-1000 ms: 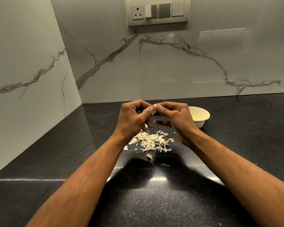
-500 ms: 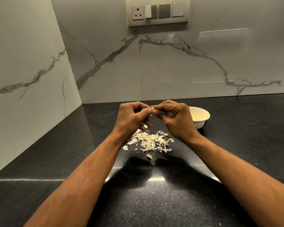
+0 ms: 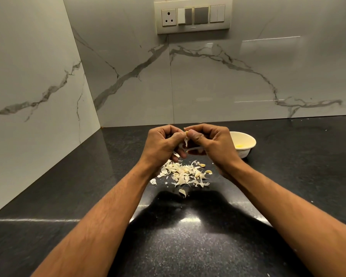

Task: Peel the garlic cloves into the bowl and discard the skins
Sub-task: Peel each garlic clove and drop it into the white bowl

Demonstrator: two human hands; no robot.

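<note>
While both hands pinch garlic, bare counter rightward.

Black speckled countertop; marble-veined wall tiles; socket-and-switch plate above.

- The countertop looks like polished black stone, speckled and glossy.
- The walls are glossy, smooth, marble-look tiles with grey veins.
- The switch plate looks like smooth plastic.
- The garlic skins look dry, thin and papery.
- The bowl is smooth and cream-white.
</note>
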